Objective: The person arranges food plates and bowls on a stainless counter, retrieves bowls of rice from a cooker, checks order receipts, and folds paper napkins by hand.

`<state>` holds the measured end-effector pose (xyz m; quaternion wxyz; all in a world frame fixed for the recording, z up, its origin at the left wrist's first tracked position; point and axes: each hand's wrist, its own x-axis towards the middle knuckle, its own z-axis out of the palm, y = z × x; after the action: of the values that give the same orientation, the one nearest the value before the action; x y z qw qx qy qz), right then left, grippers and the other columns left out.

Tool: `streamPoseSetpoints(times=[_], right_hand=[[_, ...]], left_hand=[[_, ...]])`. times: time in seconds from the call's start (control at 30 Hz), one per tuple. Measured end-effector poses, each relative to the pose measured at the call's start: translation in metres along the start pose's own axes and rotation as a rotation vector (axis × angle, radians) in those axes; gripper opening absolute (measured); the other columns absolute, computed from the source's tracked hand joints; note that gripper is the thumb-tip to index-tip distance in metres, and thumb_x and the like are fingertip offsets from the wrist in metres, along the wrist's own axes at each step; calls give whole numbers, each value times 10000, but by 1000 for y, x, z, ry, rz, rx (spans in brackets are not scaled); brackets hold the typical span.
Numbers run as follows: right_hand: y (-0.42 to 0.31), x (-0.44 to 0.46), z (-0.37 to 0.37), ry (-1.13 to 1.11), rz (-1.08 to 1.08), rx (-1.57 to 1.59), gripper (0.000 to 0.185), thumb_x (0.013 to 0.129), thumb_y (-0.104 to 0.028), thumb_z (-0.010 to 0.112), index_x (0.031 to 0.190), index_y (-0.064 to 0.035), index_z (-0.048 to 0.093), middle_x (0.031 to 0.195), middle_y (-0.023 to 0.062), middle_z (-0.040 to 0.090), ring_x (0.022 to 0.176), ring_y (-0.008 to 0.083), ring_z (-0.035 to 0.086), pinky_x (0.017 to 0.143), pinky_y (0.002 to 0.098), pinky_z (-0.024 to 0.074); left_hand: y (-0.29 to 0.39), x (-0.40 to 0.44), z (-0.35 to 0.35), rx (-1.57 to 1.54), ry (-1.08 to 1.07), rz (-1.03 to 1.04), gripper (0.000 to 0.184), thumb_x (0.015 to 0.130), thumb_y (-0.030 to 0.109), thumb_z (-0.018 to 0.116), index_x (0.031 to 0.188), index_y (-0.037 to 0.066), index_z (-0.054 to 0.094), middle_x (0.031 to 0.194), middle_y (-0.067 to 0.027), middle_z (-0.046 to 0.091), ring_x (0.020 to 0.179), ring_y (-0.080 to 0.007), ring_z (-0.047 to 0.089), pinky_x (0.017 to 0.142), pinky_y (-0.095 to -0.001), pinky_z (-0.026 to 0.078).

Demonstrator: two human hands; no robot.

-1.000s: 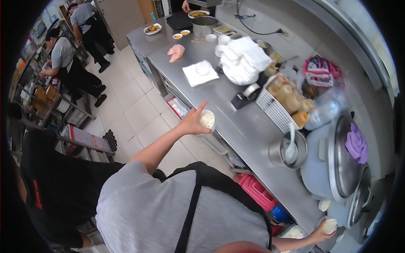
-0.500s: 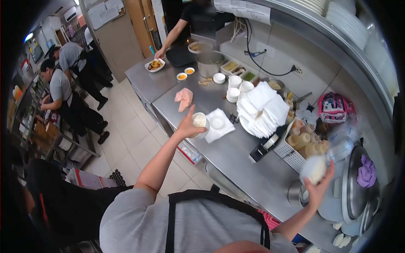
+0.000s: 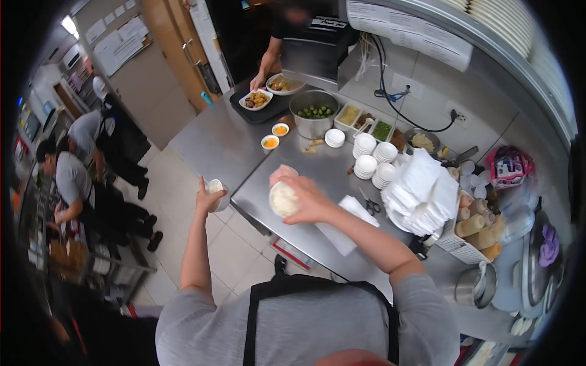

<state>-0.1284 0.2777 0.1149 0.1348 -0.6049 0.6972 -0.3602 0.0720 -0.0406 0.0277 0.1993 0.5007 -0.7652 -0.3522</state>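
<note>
My left hand (image 3: 209,200) is closed around a small white cup (image 3: 222,198) with pale food in it, held out past the counter's edge above the floor. A white bowl (image 3: 274,207) filled with what looks like white rice (image 3: 285,200) sits in the grip of my right hand (image 3: 308,200), over the counter's front edge. Just behind that bowl lies a pink cloth (image 3: 282,173), partly hidden by it. A folded white napkin (image 3: 342,235) rests on the steel counter (image 3: 256,183) beneath my right forearm.
Small stacked white dishes (image 3: 365,166), a napkin pile (image 3: 421,192) and a sauce-bottle basket (image 3: 458,243) line the right side. Farther back stand a pot of green vegetables (image 3: 314,119) and two orange-filled dishes (image 3: 270,142). A co-worker's hand (image 3: 258,81) touches a food bowl (image 3: 255,100) on a tray.
My right hand has carried the rice bowl from the far right to the counter's front left. My left hand has moved left with its cup. The co-worker's bowl is now over the black tray.
</note>
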Motion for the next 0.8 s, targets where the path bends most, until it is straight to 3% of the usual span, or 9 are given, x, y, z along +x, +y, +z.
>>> streamPoseSetpoints(times=[0.07, 0.13, 0.27, 0.47, 0.5, 0.6, 0.67, 0.73, 0.8], right_hand=[[14, 64, 53, 30, -2, -70, 909, 528, -301, 778, 1306, -139, 337, 1203, 211, 398, 1129, 390, 391, 958, 437, 349], [19, 119, 95, -143, 117, -60, 912, 518, -313, 774, 1306, -198, 329, 1166, 249, 389, 1095, 460, 380, 866, 493, 417], [49, 205, 171, -159, 180, -93, 931, 516, -319, 772, 1317, -204, 311, 1187, 248, 380, 1097, 446, 382, 860, 505, 426], [95, 286, 194, -167, 182, -143, 1045, 498, -282, 775, 1388, -251, 228, 1296, 241, 311, 1195, 437, 306, 981, 487, 334], [101, 295, 190, -133, 157, -168, 1095, 518, -282, 801, 1414, -272, 173, 1383, 261, 211, 1262, 437, 249, 1022, 489, 286], [97, 308, 167, 45, 142, -395, 1048, 591, -278, 794, 1420, -274, 154, 1420, 248, 165, 1300, 414, 214, 1041, 493, 258], [88, 296, 149, 124, 150, -385, 990, 629, -265, 775, 1416, -266, 176, 1422, 234, 179, 1297, 406, 227, 1042, 484, 264], [86, 265, 126, 218, 183, -389, 932, 667, -253, 756, 1413, -258, 197, 1423, 220, 193, 1294, 397, 241, 1042, 474, 271], [80, 206, 103, 294, 160, -262, 851, 696, -227, 735, 1397, -237, 254, 1420, 198, 219, 1277, 391, 280, 1032, 450, 299]], left_hand=[[-12, 60, -3, 43, -20, 74, 1206, 461, 450, 782, 1426, 124, 137, 1153, -264, 514, 1055, -375, 536, 867, -420, 463], [-16, 106, -3, 181, -74, -10, 1220, 458, 513, 773, 1430, 159, 129, 1190, -276, 484, 1062, -384, 527, 870, -434, 457], [-26, 179, 10, 403, -137, -20, 1242, 443, 565, 771, 1432, 187, 121, 1194, -274, 476, 1070, -381, 521, 872, -433, 450], [-5, 238, 36, 651, -160, 85, 1204, 485, 576, 770, 1428, 190, 130, 1200, -276, 456, 1139, -399, 458, 930, -422, 395], [-2, 247, 40, 566, -124, 162, 1192, 496, 576, 769, 1426, 183, 136, 1221, -282, 434, 1153, -411, 433, 935, -436, 385], [-1, 284, 68, 378, 18, 264, 1153, 525, 565, 767, 1418, 156, 162, 1255, -293, 397, 1177, -432, 387, 948, -456, 363], [-2, 301, 74, 276, 121, 300, 1127, 543, 554, 765, 1413, 137, 183, 1269, -299, 380, 1189, -440, 366, 955, -463, 351], [11, 301, 77, 160, 298, 517, 994, 621, 484, 752, 1389, 102, 250, 1293, -293, 364, 1202, -442, 346, 981, -469, 321], [27, 274, 75, -50, 206, 699, 822, 690, 396, 733, 1339, 66, 350, 1316, -276, 348, 1231, -418, 327, 1010, -471, 287]])
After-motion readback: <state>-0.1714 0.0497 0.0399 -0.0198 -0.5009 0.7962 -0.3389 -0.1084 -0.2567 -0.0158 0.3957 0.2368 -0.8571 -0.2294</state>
